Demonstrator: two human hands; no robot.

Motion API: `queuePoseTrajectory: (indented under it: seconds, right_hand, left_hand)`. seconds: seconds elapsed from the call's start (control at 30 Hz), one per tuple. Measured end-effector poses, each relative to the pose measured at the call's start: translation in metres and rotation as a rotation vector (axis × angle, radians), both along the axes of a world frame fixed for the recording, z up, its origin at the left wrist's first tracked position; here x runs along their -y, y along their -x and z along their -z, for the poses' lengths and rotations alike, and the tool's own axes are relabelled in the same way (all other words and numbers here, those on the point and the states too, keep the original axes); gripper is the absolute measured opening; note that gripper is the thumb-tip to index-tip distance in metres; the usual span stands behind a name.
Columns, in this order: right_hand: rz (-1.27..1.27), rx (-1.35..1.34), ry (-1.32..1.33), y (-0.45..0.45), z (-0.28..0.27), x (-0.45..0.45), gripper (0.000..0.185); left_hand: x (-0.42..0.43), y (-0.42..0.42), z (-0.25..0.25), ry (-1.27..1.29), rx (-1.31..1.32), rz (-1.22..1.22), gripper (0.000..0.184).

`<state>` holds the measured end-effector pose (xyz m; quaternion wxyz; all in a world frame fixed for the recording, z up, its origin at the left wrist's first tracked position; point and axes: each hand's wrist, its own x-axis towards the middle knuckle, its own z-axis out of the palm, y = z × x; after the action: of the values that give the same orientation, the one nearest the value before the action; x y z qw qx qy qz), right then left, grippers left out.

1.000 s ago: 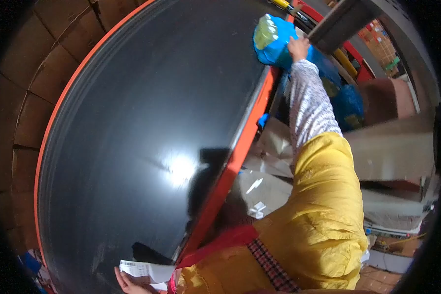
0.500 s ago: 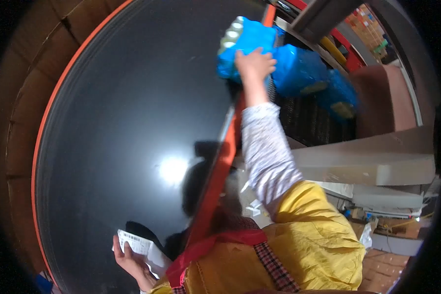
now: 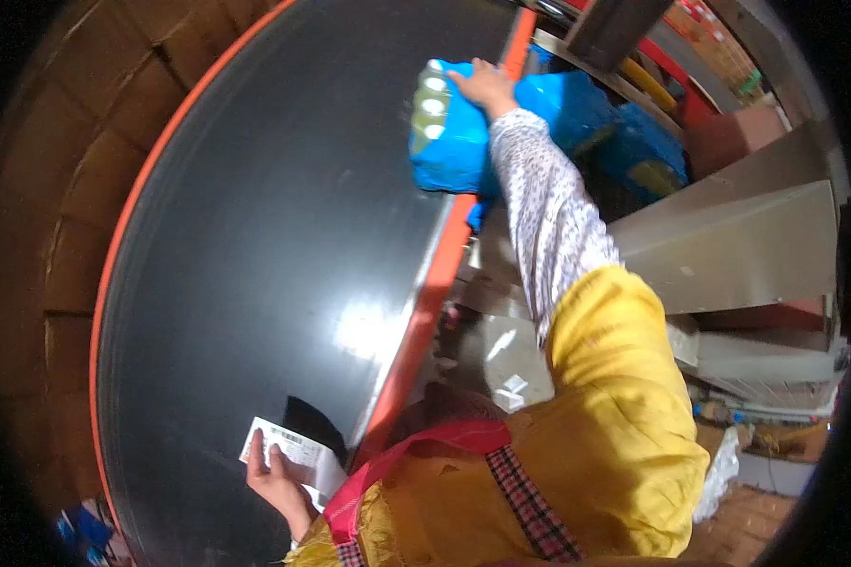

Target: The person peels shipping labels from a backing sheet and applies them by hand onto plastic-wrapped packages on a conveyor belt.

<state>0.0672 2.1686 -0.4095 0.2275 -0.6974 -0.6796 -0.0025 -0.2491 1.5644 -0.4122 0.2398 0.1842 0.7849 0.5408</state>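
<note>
Head view: blue pack [image 3: 456,151], pale ends [image 3: 434,101] leftward, under spread right fingers [image 3: 480,70]; left fingers [image 3: 257,457] hold label sheet [image 3: 299,452], long axis diagonal.

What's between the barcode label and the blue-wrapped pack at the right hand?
Head view: bare black conveyor belt with a patch of glare; nothing lies between barcode label and blue-wrapped pack.

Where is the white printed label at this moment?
In the head view, the white printed label is at the lower left, held in the left hand over the black belt.
</note>
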Motion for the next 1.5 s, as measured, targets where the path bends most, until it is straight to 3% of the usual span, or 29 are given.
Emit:
queuePoseTrajectory:
  seconds: [0.03,0.1,0.17,0.3,0.37,0.4,0.47,0.5,0.57,0.6,0.63,0.67,0.7,0.73,0.8,0.93,0.97,1.03,1.1,1.13,1.17,1.23,1.27,1.37,1.4,1.43,1.47,1.5]
  right_hand:
    - [-0.036,0.023,0.08,0.001,-0.006,-0.016,0.081]
    - [0.082,0.128,0.17,0.013,0.017,-0.022,0.089]
    - [0.021,0.134,0.112,0.031,0.019,0.008,0.088]
    - [-0.208,0.187,-0.007,0.078,-0.065,0.077,0.077]
    - [-0.544,0.014,-0.147,0.139,-0.05,0.118,0.065]
    - [-0.803,0.003,-0.01,0.176,-0.069,0.159,0.052]
    - [-1.408,0.156,0.046,0.256,-0.054,0.237,0.037]
    - [-1.577,0.026,0.129,0.246,-0.069,0.265,0.035]
    - [-1.574,-0.192,0.466,0.251,-0.099,0.292,0.034]
    - [-1.364,-0.45,-0.033,0.249,-0.065,0.278,0.034]
    - [-1.268,-0.117,0.0,0.222,-0.107,0.256,0.039]
    - [-1.027,-0.015,-0.286,0.221,-0.078,0.228,0.051]
    - [-0.928,-0.079,-0.076,0.223,-0.036,0.186,0.063]
    - [-0.928,-0.495,0.454,0.221,-0.025,0.16,0.072]
    - [-1.064,-0.369,0.378,0.258,0.015,0.129,0.073]
    - [-1.314,-0.576,0.561,0.368,0.003,0.186,0.065]
    - [-1.448,-0.718,0.626,0.365,0.015,0.147,0.065]
    - [-1.578,-0.8,0.877,0.423,0.022,0.189,0.066]
    - [-1.649,-0.72,0.796,0.466,0.027,0.24,0.067]
    - [-1.482,-0.554,0.879,0.465,0.032,0.268,0.071]
    - [-1.668,-0.054,0.71,0.491,0.046,0.267,0.074]
    - [-1.788,0.147,0.74,0.496,0.055,0.279,0.073]
    - [-1.694,0.076,0.394,0.48,0.059,0.299,0.073]
    - [-1.518,0.218,0.389,0.392,0.039,0.293,0.073]
    - [-1.476,0.335,0.468,0.373,0.024,0.288,0.076]
    - [-1.372,0.313,0.611,0.343,0.03,0.273,0.079]
    - [-1.223,0.055,1.079,0.307,0.043,0.266,0.081]
    - [-1.09,-0.213,1.06,0.275,0.077,0.27,0.078]
  left_hand:
    - [-0.003,-0.005,-0.002,0.058,-0.122,0.006,0.034]
    - [0.0,-0.005,0.016,0.05,-0.11,-0.049,0.033]
    - [0.003,-0.004,0.023,0.104,-0.15,-0.046,0.033]
    - [-0.025,-0.018,0.017,-0.025,-0.161,0.056,0.033]
    - [-0.035,-0.012,0.017,-0.005,-0.319,0.126,0.032]
    - [-0.04,-0.005,0.014,-0.015,-0.376,0.138,0.033]
    - [-0.045,-0.002,0.006,-0.119,-0.374,0.068,0.033]
    - [-0.055,-0.018,-0.006,-0.057,-0.422,0.06,0.034]
    - [-0.035,0.004,0.002,-0.033,-0.48,0.02,0.034]
    - [-0.024,0.018,0.02,-0.008,-0.48,0.002,0.035]
    - [-0.017,0.024,0.025,0.015,-0.487,-0.017,0.036]
    - [-0.01,0.025,0.016,0.091,-0.517,-0.037,0.039]
    - [-0.002,0.031,0.02,0.125,-0.56,-0.042,0.043]
    - [-0.007,0.034,0.022,0.129,-0.564,-0.028,0.045]
    - [0.003,0.049,0.038,0.113,-0.562,-0.052,0.05]
    - [0.03,0.034,0.032,0.201,-0.564,-0.173,0.06]
    - [-0.01,0.0,0.003,0.32,-0.619,-0.172,0.062]
    - [-0.004,-0.016,0.001,0.369,-0.578,-0.241,0.066]
    - [-0.001,-0.026,0.012,0.309,-0.492,-0.317,0.069]
    - [0.002,-0.029,0.026,0.33,-0.462,-0.333,0.072]
    - [0.001,-0.036,0.032,0.335,-0.448,-0.345,0.076]
    - [0.007,-0.036,0.046,0.521,-0.533,-0.276,0.079]
    - [0.011,-0.037,0.051,0.481,-0.479,-0.3,0.083]
    - [0.019,-0.022,0.079,0.506,-0.507,-0.109,0.089]
    - [0.023,-0.012,0.083,0.505,-0.504,-0.055,0.093]
    - [0.024,-0.001,0.098,0.324,-0.488,0.088,0.095]
    - [0.027,-0.001,0.1,0.25,-0.48,0.177,0.095]
    - [0.032,0.001,0.099,0.184,-0.464,0.26,0.096]
